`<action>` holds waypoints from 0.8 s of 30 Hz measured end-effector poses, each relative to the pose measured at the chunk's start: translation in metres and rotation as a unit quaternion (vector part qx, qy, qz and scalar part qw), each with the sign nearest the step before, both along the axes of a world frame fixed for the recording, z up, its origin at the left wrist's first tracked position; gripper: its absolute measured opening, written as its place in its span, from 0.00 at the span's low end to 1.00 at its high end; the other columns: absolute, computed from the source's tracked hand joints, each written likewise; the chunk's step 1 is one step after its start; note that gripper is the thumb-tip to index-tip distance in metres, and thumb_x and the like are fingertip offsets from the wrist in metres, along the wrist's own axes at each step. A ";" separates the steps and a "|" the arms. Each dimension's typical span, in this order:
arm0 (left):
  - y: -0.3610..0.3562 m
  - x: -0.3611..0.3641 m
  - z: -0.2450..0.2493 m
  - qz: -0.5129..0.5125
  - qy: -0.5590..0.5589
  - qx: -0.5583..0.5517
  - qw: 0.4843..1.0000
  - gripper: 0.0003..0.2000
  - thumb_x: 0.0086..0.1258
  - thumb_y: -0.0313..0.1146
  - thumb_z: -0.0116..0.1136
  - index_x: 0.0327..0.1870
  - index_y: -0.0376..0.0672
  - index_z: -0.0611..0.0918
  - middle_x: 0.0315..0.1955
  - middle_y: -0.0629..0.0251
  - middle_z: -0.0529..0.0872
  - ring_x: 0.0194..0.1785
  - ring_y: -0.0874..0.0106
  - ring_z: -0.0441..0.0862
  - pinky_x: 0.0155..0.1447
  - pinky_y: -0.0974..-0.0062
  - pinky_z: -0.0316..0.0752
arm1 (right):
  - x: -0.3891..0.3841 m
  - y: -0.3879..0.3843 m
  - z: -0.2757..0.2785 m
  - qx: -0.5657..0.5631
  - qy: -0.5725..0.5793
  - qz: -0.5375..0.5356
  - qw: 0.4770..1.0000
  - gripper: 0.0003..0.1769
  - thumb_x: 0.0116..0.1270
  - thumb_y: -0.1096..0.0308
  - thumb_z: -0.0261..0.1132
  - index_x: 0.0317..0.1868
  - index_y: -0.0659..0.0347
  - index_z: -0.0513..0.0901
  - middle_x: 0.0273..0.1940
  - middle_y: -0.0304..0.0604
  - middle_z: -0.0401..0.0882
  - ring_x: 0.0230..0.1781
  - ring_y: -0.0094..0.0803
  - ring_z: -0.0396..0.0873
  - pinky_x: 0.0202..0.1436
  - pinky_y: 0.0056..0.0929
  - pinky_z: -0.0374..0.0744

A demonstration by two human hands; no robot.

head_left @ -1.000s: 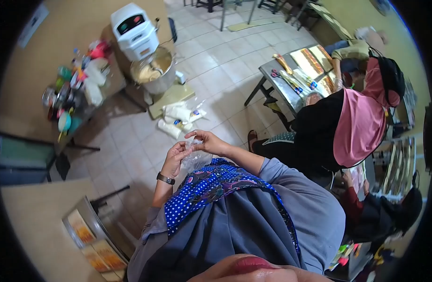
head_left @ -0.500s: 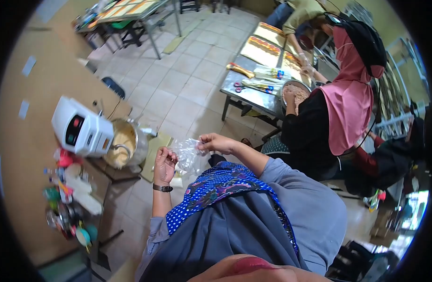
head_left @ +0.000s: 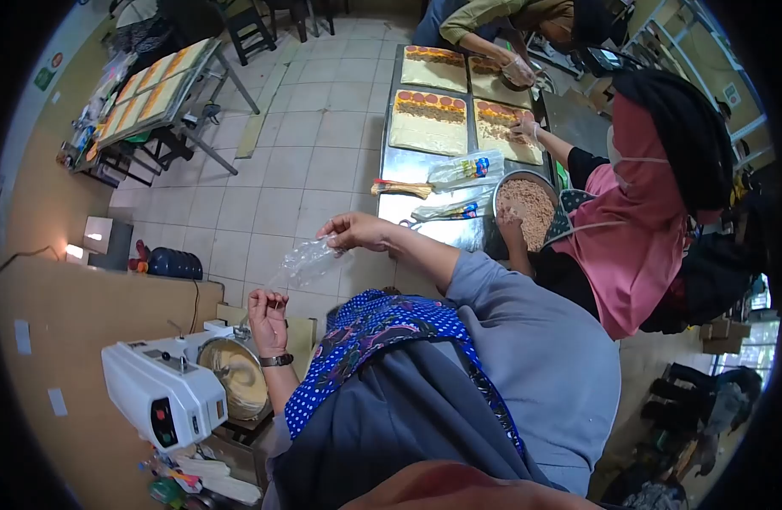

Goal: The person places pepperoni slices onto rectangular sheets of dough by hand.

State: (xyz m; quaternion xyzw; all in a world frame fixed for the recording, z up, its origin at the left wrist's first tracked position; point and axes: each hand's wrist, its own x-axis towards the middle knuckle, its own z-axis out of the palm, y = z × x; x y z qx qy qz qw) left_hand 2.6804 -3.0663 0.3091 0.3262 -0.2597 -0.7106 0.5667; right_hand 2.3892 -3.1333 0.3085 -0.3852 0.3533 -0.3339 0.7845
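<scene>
A thin clear plastic piece [head_left: 308, 262] hangs in front of me between my hands. My right hand [head_left: 350, 231] pinches its upper end, with the arm stretched forward toward the metal table. My left hand [head_left: 269, 321], wearing a wristwatch, is palm up with its fingers curled at the plastic's lower left; what those fingers hold is too small to make out. Just below my left hand, the white stand mixer [head_left: 166, 395] has a metal bowl of pale batter [head_left: 242, 378].
On the metal table [head_left: 395, 174] lie topped dough sheets [head_left: 429, 127], packets [head_left: 466, 168] and a bowl of crumbly filling [head_left: 531, 204]. A co-worker in pink [head_left: 612, 246] and another co-worker [head_left: 493, 21] reach over it. A second table with sheets [head_left: 157, 93] stands far left.
The view has turned, bringing the metal table more in front. My hands have moved further apart, and the plastic, bunched between both hands before, now hangs mainly from my right hand.
</scene>
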 end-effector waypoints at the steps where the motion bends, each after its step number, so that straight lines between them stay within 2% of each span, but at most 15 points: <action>1: -0.014 -0.003 -0.002 -0.005 0.000 0.004 1.000 0.02 0.72 0.30 0.53 0.40 0.46 0.73 0.32 0.69 0.76 0.39 0.74 0.75 0.53 0.70 0.73 | 0.000 -0.016 0.000 -0.001 0.014 -0.034 0.999 0.14 0.62 0.75 0.65 0.49 0.62 0.80 0.33 0.34 0.77 0.32 0.21 0.78 0.35 0.22 0.79; 3: -0.044 -0.003 -0.013 -0.012 -0.314 -0.013 0.949 0.08 0.66 0.30 0.57 0.44 0.45 0.74 0.37 0.70 0.77 0.44 0.75 0.75 0.55 0.71 0.73 | 0.004 -0.037 0.000 -0.016 0.055 -0.056 0.997 0.11 0.63 0.72 0.64 0.47 0.62 0.81 0.32 0.35 0.78 0.29 0.20 0.76 0.32 0.21 0.78; 4: -0.059 0.002 -0.021 -0.034 -0.359 -0.049 0.931 0.19 0.60 0.26 0.58 0.53 0.43 0.74 0.49 0.64 0.78 0.54 0.71 0.74 0.61 0.69 0.69 | 0.007 -0.047 -0.002 -0.037 0.067 -0.048 0.996 0.10 0.64 0.69 0.64 0.45 0.61 0.81 0.31 0.34 0.78 0.27 0.19 0.75 0.30 0.20 0.76; 5: -0.078 -0.006 -0.007 -0.043 -0.360 -0.051 0.930 0.19 0.60 0.26 0.58 0.53 0.43 0.74 0.49 0.64 0.78 0.54 0.71 0.74 0.61 0.69 0.69 | 0.011 -0.057 0.000 -0.056 0.080 -0.040 0.994 0.09 0.65 0.67 0.64 0.43 0.61 0.82 0.29 0.33 0.78 0.25 0.18 0.74 0.28 0.19 0.74; 7: -0.116 -0.026 0.020 -0.062 -0.348 -0.100 0.930 0.27 0.58 0.23 0.58 0.62 0.41 0.70 0.60 0.58 0.72 0.64 0.67 0.68 0.66 0.67 0.64 | 0.021 -0.078 0.006 -0.057 0.100 -0.042 0.992 0.09 0.66 0.64 0.64 0.41 0.61 0.82 0.27 0.32 0.77 0.23 0.17 0.71 0.26 0.19 0.71; 8: -0.140 -0.031 0.025 -0.130 -0.340 -0.117 0.924 0.30 0.60 0.23 0.57 0.66 0.40 0.66 0.66 0.56 0.65 0.69 0.65 0.62 0.70 0.67 0.59 | 0.026 -0.090 0.009 -0.065 0.104 -0.032 0.992 0.10 0.66 0.63 0.64 0.40 0.60 0.83 0.27 0.31 0.77 0.23 0.16 0.70 0.26 0.19 0.70; 10: -0.186 -0.050 0.029 -0.185 -0.272 -0.135 0.935 0.27 0.62 0.25 0.58 0.65 0.39 0.68 0.63 0.57 0.70 0.65 0.68 0.67 0.66 0.70 0.63 | 0.038 -0.121 0.010 -0.103 0.144 -0.031 0.984 0.11 0.67 0.60 0.63 0.40 0.59 0.83 0.27 0.30 0.76 0.23 0.15 0.68 0.25 0.18 0.67; 12: -0.239 -0.055 0.028 -0.226 -0.282 -0.118 0.925 0.21 0.64 0.26 0.61 0.59 0.37 0.73 0.50 0.62 0.79 0.50 0.75 0.76 0.56 0.78 0.72 | 0.044 -0.165 0.015 -0.132 0.214 -0.104 0.962 0.12 0.67 0.59 0.62 0.41 0.58 0.83 0.27 0.29 0.76 0.23 0.16 0.68 0.25 0.18 0.67; 13: -0.269 -0.048 0.018 -0.222 -0.295 -0.112 0.923 0.18 0.64 0.26 0.61 0.55 0.36 0.75 0.45 0.65 0.80 0.47 0.77 0.77 0.53 0.79 0.72 | 0.042 -0.188 0.018 -0.073 0.147 -0.136 0.977 0.13 0.67 0.58 0.62 0.43 0.57 0.84 0.27 0.30 0.77 0.24 0.17 0.68 0.26 0.19 0.68; 14: -0.297 -0.042 0.009 -0.214 -0.306 -0.104 0.922 0.14 0.64 0.26 0.62 0.51 0.36 0.77 0.39 0.68 0.81 0.43 0.78 0.77 0.50 0.80 0.72 | 0.043 -0.218 -0.004 -0.074 0.095 -0.188 0.975 0.13 0.66 0.58 0.62 0.46 0.57 0.83 0.28 0.30 0.76 0.25 0.16 0.67 0.27 0.18 0.67; 15: -0.322 -0.038 0.017 -0.197 -0.298 -0.109 0.928 0.10 0.65 0.27 0.62 0.45 0.37 0.78 0.35 0.71 0.80 0.40 0.80 0.76 0.47 0.82 0.72 | 0.047 -0.238 0.010 -0.112 0.066 -0.258 0.957 0.14 0.68 0.59 0.61 0.48 0.58 0.81 0.30 0.30 0.74 0.24 0.15 0.65 0.28 0.16 0.66; 16: -0.343 -0.032 0.028 -0.183 -0.292 -0.114 0.932 0.06 0.65 0.27 0.62 0.39 0.38 0.79 0.31 0.73 0.79 0.36 0.83 0.74 0.44 0.84 0.71 | 0.043 -0.254 0.029 -0.051 0.048 -0.231 0.970 0.16 0.70 0.60 0.59 0.52 0.59 0.78 0.33 0.29 0.74 0.32 0.15 0.68 0.35 0.17 0.69; 18: -0.378 -0.019 0.046 -0.170 -0.255 -0.091 0.948 0.05 0.65 0.28 0.62 0.38 0.39 0.79 0.31 0.74 0.79 0.35 0.84 0.74 0.42 0.84 0.70 | 0.045 -0.285 0.045 -0.033 -0.044 -0.276 0.959 0.18 0.71 0.59 0.57 0.56 0.59 0.74 0.35 0.32 0.73 0.35 0.16 0.70 0.36 0.18 0.70; 22: -0.447 0.002 0.056 -0.163 -0.173 -0.069 0.969 0.05 0.66 0.29 0.62 0.36 0.42 0.78 0.30 0.75 0.78 0.34 0.85 0.72 0.39 0.86 0.68 | 0.062 -0.327 0.055 -0.019 -0.015 -0.319 0.947 0.23 0.73 0.51 0.53 0.57 0.59 0.73 0.42 0.34 0.76 0.39 0.20 0.72 0.43 0.21 0.71; 24: -0.469 0.005 0.049 -0.168 -0.168 -0.065 0.969 0.05 0.66 0.29 0.62 0.36 0.42 0.78 0.30 0.76 0.78 0.34 0.85 0.72 0.39 0.86 0.68 | 0.072 -0.336 0.047 0.009 -0.007 -0.232 0.973 0.27 0.71 0.47 0.54 0.60 0.57 0.71 0.49 0.38 0.75 0.50 0.27 0.73 0.53 0.30 0.71</action>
